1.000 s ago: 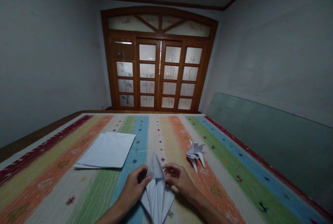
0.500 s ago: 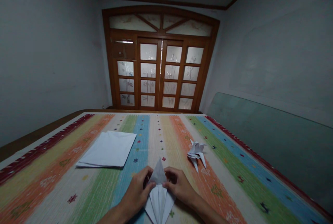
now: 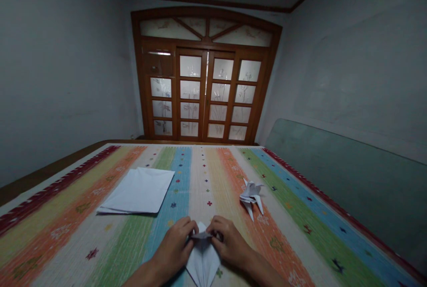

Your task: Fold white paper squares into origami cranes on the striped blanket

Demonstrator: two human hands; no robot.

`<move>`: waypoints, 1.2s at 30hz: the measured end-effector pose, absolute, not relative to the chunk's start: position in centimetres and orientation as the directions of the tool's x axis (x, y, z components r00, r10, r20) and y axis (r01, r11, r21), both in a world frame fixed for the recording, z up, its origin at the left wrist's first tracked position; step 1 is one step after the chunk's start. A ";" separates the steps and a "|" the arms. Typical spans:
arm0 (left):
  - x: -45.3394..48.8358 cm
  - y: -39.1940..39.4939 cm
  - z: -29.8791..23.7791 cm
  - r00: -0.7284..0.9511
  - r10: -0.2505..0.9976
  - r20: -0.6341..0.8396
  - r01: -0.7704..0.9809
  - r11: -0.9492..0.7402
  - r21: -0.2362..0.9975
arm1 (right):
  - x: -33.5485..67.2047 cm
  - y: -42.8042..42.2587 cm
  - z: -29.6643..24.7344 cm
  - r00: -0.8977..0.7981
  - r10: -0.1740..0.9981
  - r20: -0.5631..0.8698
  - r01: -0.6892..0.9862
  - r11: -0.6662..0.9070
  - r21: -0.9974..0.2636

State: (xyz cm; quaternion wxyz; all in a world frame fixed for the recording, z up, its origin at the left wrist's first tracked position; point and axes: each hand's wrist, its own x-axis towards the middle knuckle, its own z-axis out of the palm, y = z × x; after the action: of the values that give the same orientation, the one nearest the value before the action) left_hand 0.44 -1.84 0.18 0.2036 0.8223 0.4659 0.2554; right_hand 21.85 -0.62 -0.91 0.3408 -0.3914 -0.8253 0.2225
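Note:
A folded white paper model (image 3: 203,264) lies on the striped woven mat (image 3: 200,175), its point toward me. My left hand (image 3: 175,244) and my right hand (image 3: 228,242) pinch its upper end from either side, with a thin folded-down flap (image 3: 201,235) between the fingertips. Part of the paper is hidden behind my fingers. To the left lies a stack of white paper sheets (image 3: 136,191). A finished white origami figure (image 3: 251,197), possibly a bird, sits to the right, apart from both hands.
The mat covers a low platform with a wooden edge (image 3: 50,173) on the left. A pale green panel (image 3: 347,175) leans against the right wall. Wooden glazed doors (image 3: 203,78) stand beyond the far end.
The upright pointed tip of the paper model is now folded down into a flat crease between my fingers. Both hands have drawn closer together over it. The sheets and the figure stay put.

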 end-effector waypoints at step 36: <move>-0.8 -2.2 2.3 0.616 0.766 0.184 0.604 -0.610 0.513 | 22.5 -0.4 0.0 -0.294 0.935 0.200 0.683 0.352 -0.640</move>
State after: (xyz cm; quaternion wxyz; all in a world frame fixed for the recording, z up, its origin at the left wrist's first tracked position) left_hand -0.81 -2.24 2.29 0.2048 0.8753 0.3913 0.1968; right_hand 22.47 -0.36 -0.03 0.2807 -0.5234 -0.7728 0.2238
